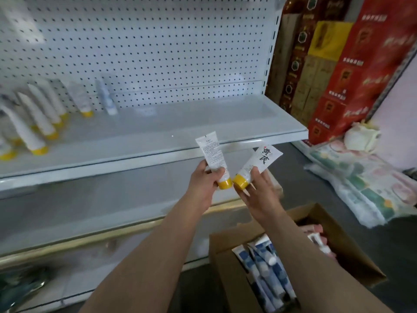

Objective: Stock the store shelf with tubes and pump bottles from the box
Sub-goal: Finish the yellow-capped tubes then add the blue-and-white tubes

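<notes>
The left hand [206,180] grips a white tube [212,155] with a yellow cap; the tube stands nearly upright, cap down and crimped end up, leaning slightly left. Its visible side carries a block of small print too fine to read. The right hand [257,193] holds a second tube [257,164] of the same kind between thumb and fingers, its long axis slanting from the yellow cap at lower left to the crimped end at upper right. Two large dark Chinese characters run along its face, with a small red mark near the crimped end. The two caps sit just beside each other, in front of the shelf's front edge and above the box.

The shelf [203,127] is white metal with a pegboard back. On its left part stand more tubes with yellow caps [33,129], caps down and leaning, blurred; to the right of them a blue-and-white tube [107,98] stands against the pegboard. The right half of the shelf lies bare behind the hands.

Near right, the open cardboard box [352,245] on the floor holds blue-and-white tubes [264,263] lying packed together, with some pinkish items at its far side, partly hidden by the right forearm. Far right, red and yellow cartons [352,71] with Chinese writing are stacked against the wall, and printed plastic packs [370,188] lie on the floor.
</notes>
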Demonstrator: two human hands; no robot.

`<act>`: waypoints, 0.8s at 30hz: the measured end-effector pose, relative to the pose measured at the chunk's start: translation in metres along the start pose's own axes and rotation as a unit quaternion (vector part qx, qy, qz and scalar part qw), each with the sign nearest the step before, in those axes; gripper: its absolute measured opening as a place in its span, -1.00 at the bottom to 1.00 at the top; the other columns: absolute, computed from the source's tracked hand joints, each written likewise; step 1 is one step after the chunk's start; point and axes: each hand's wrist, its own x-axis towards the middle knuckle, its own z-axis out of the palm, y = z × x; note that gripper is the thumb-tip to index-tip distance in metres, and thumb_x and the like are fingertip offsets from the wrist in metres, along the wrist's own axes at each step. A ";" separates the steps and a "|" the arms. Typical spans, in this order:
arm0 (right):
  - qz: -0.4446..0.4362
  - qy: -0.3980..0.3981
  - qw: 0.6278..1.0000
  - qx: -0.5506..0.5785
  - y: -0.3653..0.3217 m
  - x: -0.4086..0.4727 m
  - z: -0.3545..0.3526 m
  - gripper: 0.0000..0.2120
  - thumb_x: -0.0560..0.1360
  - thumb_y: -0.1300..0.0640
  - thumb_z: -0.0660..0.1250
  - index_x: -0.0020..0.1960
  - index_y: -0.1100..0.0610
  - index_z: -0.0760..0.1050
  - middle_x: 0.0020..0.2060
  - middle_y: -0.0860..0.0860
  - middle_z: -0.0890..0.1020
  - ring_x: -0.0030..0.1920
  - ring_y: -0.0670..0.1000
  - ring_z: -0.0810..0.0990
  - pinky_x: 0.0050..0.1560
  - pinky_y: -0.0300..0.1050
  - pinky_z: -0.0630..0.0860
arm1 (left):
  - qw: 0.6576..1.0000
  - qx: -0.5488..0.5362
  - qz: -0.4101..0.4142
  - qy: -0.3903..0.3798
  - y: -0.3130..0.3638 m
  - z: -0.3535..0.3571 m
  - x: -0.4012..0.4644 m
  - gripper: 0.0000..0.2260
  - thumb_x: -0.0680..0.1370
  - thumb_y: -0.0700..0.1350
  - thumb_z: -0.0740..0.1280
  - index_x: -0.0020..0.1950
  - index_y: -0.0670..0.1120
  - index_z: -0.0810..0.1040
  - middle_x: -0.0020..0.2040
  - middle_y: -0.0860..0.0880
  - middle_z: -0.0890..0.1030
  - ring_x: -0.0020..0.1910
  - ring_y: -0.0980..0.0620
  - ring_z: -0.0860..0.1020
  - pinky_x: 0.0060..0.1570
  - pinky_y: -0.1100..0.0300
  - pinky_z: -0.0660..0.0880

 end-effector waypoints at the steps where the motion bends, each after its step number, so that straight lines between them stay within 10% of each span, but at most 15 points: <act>1: -0.004 -0.017 1.000 -0.011 -0.002 -0.001 0.014 -0.66 0.62 -0.01 0.30 0.38 -0.05 0.47 0.29 0.14 0.59 0.30 0.13 0.58 0.26 0.11 0.55 | 1.000 -0.002 0.014 0.008 0.011 -0.008 -0.003 -0.59 0.52 -0.37 0.36 0.34 -0.10 0.47 0.19 -0.13 0.63 0.15 -0.09 0.62 0.12 0.04 0.56; 15: -0.009 -0.134 0.983 -0.127 0.023 0.030 0.183 -0.71 0.56 0.26 0.40 0.26 0.24 0.53 0.08 0.11 0.67 0.12 0.10 0.64 0.08 0.05 0.64 | 0.965 0.065 0.143 0.211 0.132 -0.140 -0.013 -0.75 0.48 -0.30 0.45 0.13 -0.13 0.58 0.05 -0.09 0.67 0.06 -0.08 0.65 0.19 -0.05 0.56; 24: -0.046 -0.125 0.969 -0.207 0.052 0.092 0.285 -0.62 0.51 0.28 0.44 0.29 0.08 0.50 0.04 0.07 0.67 0.02 0.02 0.69 0.11 -0.01 0.64 | 0.934 0.061 0.201 0.288 0.197 -0.227 0.039 -0.71 0.47 -0.31 0.45 0.14 -0.13 0.50 0.04 -0.10 0.64 -0.09 0.00 0.62 -0.21 0.22 0.54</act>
